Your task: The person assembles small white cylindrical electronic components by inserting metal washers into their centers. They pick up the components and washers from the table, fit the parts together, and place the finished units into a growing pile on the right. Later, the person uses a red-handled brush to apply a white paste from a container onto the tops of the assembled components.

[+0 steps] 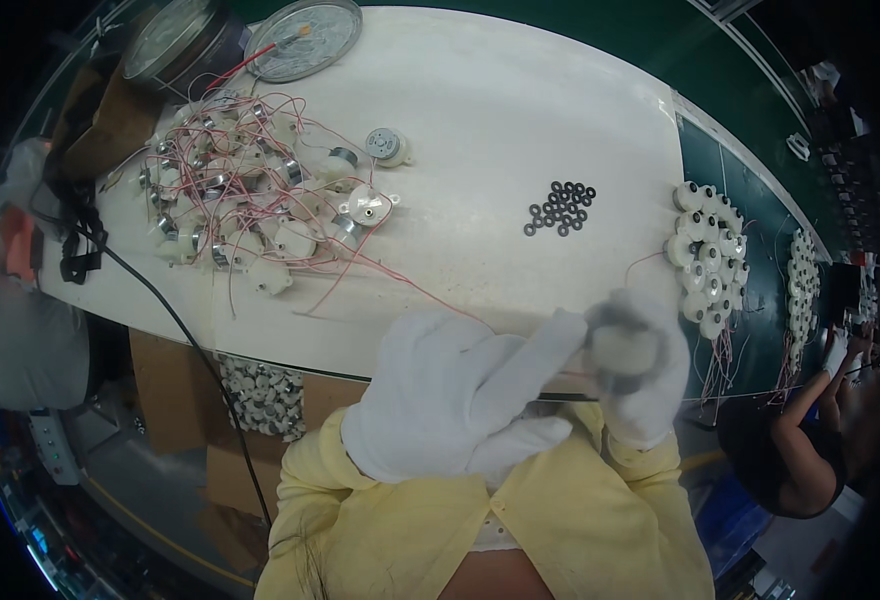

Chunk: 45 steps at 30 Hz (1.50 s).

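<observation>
Both my hands wear white gloves. My right hand (pixel 655 400) is closed round a small motor (pixel 624 350) with a whitish plastic face, held up near the table's front edge and blurred by motion. Beside it, my left hand (pixel 450 395) has its fingers stretched out and apart, the foremost fingertips reaching to the motor's left side. Whether they touch it I cannot tell. A pinkish lead wire (pixel 420 287) runs from the heap of wired motors (pixel 230 185) toward my hands. A small group of black rings (pixel 561 208) lies on the white table beyond my hands.
Capped white motors (pixel 708 255) stand in a cluster at the table's right, wires hanging forward; another cluster (pixel 802 290) is farther right. A can (pixel 175 45) and round lid (pixel 310 40) with a brush are at back left. A cable (pixel 165 300) crosses the left edge. A co-worker's arm (pixel 800 440) shows right.
</observation>
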Available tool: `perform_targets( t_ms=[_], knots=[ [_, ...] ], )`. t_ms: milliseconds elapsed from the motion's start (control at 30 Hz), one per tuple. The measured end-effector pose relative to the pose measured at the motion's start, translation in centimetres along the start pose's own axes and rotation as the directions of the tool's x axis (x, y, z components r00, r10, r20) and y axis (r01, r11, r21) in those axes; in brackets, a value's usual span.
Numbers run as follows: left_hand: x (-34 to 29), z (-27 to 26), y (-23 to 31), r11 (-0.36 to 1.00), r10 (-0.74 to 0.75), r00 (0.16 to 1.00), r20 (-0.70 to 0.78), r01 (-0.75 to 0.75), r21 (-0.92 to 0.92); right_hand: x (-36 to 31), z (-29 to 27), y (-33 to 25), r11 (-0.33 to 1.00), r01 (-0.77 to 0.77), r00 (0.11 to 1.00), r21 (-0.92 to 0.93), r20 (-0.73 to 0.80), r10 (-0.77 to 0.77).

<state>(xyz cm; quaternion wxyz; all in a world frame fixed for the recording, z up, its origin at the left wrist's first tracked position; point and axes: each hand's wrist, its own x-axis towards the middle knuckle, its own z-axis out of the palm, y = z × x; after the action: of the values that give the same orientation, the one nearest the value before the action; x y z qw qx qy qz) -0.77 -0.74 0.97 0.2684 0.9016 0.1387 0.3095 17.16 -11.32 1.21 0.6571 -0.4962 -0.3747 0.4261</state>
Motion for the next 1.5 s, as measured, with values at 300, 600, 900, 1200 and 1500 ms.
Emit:
perform_targets(
  t_ms=[300,600,900,1200,1500],
  knots=[
    [0.5,1.1,-1.7,0.94,-0.173,0.981,0.086,0.139,0.312,-1.0,-5.6,0.8,0.846,0.13,0.971,0.517,-0.239,-0.003],
    [2.0,-3.1,-4.8,0.951,-0.084,0.908,-0.411,0.196,0.238,-0.1,-8.7,-3.1,0.826,0.221,0.942,0.519,0.106,-0.318],
    [5.7,-2.6,-10.1,0.46,-0.07,0.993,-0.098,0.119,0.88,3.1,-7.7,-6.1,0.592,-0.032,0.947,-0.805,0.166,0.276],
    [3.0,0.8,-2.7,0.776,-0.031,0.998,-0.051,0.056,0.628,7.2,-5.5,-4.2,0.086,0.427,0.863,-0.9,0.434,0.259],
    [-2.0,1.5,-3.2,0.884,-0.148,0.973,-0.176,0.209,0.417,8.8,-4.2,-2.6,0.165,0.393,0.899,-0.905,0.416,0.14]
  ],
)
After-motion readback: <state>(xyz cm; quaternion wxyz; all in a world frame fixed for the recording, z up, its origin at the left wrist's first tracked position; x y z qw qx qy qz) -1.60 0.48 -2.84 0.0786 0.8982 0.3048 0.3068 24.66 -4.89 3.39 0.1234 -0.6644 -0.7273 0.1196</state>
